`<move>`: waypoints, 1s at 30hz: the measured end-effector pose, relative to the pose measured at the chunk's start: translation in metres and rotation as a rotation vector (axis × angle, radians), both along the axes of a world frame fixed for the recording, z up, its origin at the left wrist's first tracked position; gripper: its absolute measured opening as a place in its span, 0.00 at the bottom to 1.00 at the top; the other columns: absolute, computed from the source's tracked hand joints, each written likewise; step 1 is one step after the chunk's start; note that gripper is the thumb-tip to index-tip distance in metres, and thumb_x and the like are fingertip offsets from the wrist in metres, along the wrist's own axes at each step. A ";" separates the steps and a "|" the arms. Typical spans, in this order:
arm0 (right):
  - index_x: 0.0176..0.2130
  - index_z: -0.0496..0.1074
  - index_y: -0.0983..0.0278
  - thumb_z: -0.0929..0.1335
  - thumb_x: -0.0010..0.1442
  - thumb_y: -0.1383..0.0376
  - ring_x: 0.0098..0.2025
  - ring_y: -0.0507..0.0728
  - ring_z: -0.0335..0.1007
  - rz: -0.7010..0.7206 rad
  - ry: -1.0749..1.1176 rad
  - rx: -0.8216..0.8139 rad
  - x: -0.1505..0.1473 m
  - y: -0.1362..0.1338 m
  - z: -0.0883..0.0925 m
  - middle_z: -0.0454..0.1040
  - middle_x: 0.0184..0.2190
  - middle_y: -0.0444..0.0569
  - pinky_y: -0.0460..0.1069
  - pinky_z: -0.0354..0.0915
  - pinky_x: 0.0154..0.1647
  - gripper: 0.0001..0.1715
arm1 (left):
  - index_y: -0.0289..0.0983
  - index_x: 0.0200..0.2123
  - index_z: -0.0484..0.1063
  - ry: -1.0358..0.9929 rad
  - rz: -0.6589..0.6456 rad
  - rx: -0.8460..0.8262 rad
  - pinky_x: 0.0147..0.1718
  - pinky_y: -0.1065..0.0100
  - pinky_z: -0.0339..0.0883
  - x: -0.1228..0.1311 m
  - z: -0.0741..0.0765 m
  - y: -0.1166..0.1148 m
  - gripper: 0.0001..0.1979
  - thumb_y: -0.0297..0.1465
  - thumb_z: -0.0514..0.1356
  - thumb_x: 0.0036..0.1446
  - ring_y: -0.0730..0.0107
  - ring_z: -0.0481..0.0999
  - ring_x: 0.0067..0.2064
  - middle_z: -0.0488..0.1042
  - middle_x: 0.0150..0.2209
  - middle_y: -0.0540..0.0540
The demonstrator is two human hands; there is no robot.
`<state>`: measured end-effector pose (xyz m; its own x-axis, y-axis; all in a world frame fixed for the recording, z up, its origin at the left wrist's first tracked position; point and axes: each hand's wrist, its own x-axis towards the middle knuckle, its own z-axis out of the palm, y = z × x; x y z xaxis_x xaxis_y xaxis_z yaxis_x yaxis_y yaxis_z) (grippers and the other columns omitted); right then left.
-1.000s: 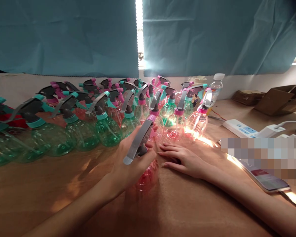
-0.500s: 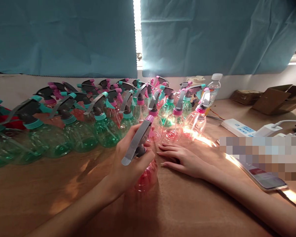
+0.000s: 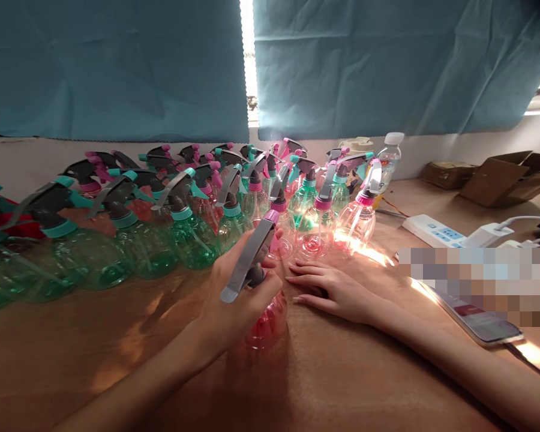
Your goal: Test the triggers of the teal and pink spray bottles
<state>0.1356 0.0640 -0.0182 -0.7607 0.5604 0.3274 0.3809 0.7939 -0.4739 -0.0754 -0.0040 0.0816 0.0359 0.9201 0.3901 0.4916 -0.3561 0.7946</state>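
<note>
My left hand [image 3: 234, 288] is wrapped round the neck of a pink spray bottle [image 3: 266, 327] that stands on the wooden table [image 3: 342, 384]. Its grey and pink trigger head [image 3: 251, 258] rises above my fingers, while the collar is mostly hidden by them. To the right of this bottle, my right hand [image 3: 330, 288] lies palm down on the table with its fingers stretched out, holding nothing. Just beyond the hands stand a clear spray bottle with a pink collar [image 3: 315, 237] and a green spray bottle with a teal collar [image 3: 192, 240].
Several more spray bottles fill the back and left of the table. A capped plastic bottle [image 3: 391, 159] stands behind them. At right are a white power strip [image 3: 432, 231] with plugs, a phone [image 3: 486, 327] on a cable, and an open cardboard box [image 3: 508, 180].
Both hands and the pink spray bottle stay in place. The view has shifted very slightly.
</note>
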 end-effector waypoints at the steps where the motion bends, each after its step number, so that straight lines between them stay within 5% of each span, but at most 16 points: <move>1: 0.59 0.70 0.61 0.65 0.67 0.56 0.65 0.62 0.60 -0.001 0.003 -0.001 0.000 0.000 0.000 0.67 0.62 0.55 0.62 0.60 0.64 0.24 | 0.41 0.30 0.67 0.000 -0.003 -0.011 0.32 0.66 0.66 -0.001 -0.001 0.000 0.08 0.24 0.54 0.44 0.69 0.69 0.29 0.65 0.26 0.52; 7: 0.60 0.69 0.60 0.65 0.67 0.56 0.65 0.62 0.60 -0.005 0.002 -0.015 0.000 0.000 0.000 0.67 0.62 0.55 0.62 0.60 0.64 0.25 | 0.41 0.35 0.71 -0.061 -0.112 -0.078 0.34 0.66 0.67 -0.001 0.000 0.003 0.13 0.23 0.55 0.45 0.72 0.67 0.27 0.70 0.29 0.52; 12: 0.59 0.69 0.58 0.65 0.67 0.55 0.64 0.62 0.61 0.001 0.019 -0.006 0.000 0.000 0.002 0.68 0.62 0.53 0.61 0.61 0.64 0.24 | 0.40 0.30 0.70 -0.118 -0.142 -0.109 0.34 0.66 0.66 0.000 0.003 0.004 0.09 0.23 0.54 0.45 0.71 0.68 0.29 0.71 0.28 0.52; 19: 0.59 0.69 0.59 0.65 0.67 0.55 0.64 0.63 0.61 0.016 0.029 -0.003 -0.001 0.000 0.003 0.69 0.61 0.53 0.62 0.61 0.64 0.24 | 0.41 0.37 0.67 -0.128 -0.104 -0.098 0.26 0.68 0.60 0.000 0.003 0.003 0.14 0.24 0.55 0.44 0.73 0.60 0.24 0.62 0.24 0.55; 23: 0.59 0.70 0.59 0.65 0.67 0.55 0.64 0.63 0.62 0.020 0.035 -0.008 -0.001 -0.001 0.003 0.69 0.60 0.54 0.62 0.61 0.63 0.24 | 0.41 0.30 0.63 -0.141 -0.103 -0.105 0.20 0.69 0.54 0.002 0.006 0.001 0.09 0.24 0.55 0.44 0.76 0.56 0.21 0.60 0.23 0.56; 30: 0.59 0.70 0.59 0.65 0.67 0.56 0.64 0.63 0.61 0.014 0.030 -0.010 -0.001 -0.001 0.005 0.70 0.60 0.53 0.61 0.62 0.63 0.23 | 0.40 0.26 0.62 -0.038 -0.048 -0.022 0.21 0.69 0.60 0.000 0.005 0.002 0.06 0.25 0.54 0.43 0.74 0.63 0.22 0.63 0.23 0.54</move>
